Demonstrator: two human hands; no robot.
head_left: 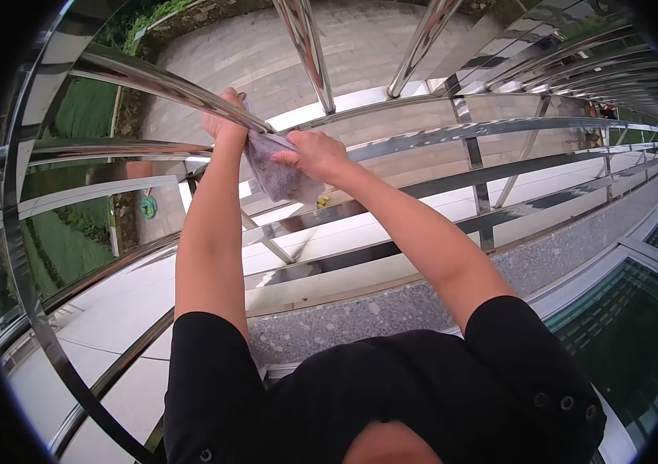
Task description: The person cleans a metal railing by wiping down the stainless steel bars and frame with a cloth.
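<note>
A greyish-purple cloth (273, 172) is wrapped against a shiny metal bar (182, 94) of the railing and hangs down below it. My left hand (224, 116) is closed round the bar and the cloth's upper left part, its fingers partly hidden behind the bar. To the right, my right hand (315, 156) grips the cloth, with the thumb pressed on its front. Both arms reach forward over the railing's slats.
Upright metal bars (309, 62) rise beyond the hands. Flat metal rails (491, 127) run off to the right. A speckled stone ledge (352, 317) lies before the body, with a window (627, 332) at right. Paving and green ground show below.
</note>
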